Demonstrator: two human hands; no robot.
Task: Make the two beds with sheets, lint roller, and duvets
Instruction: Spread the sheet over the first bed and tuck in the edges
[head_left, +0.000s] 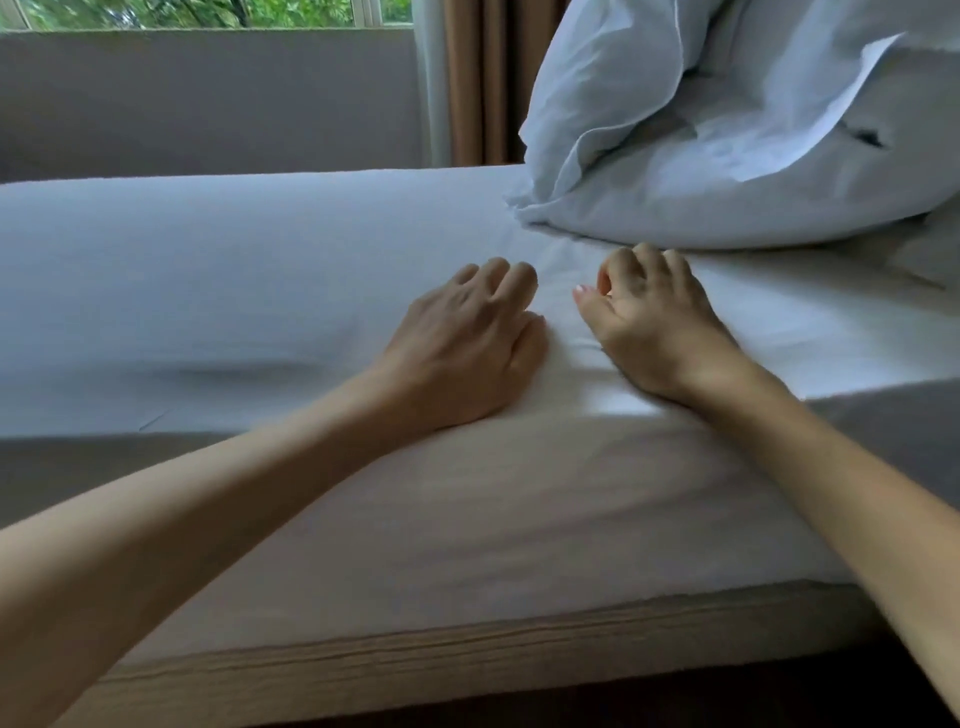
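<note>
A white sheet (260, 270) covers the mattress and hangs over its near side. My left hand (462, 353) rests palm down on the sheet near the near edge, fingers bent at the tips. My right hand (649, 322) lies just to its right, heel pressed on the sheet, fingers loosely curled and thumb stretched toward the left hand. A small wrinkle rises in the sheet between the two hands. Neither hand holds anything I can see. A rumpled white duvet (727, 130) is heaped on the bed behind my right hand.
The wooden bed base (467, 654) runs along the bottom below the sheet. Beyond the bed are a grey wall (208, 98), a window with greenery and a brown curtain (483, 78).
</note>
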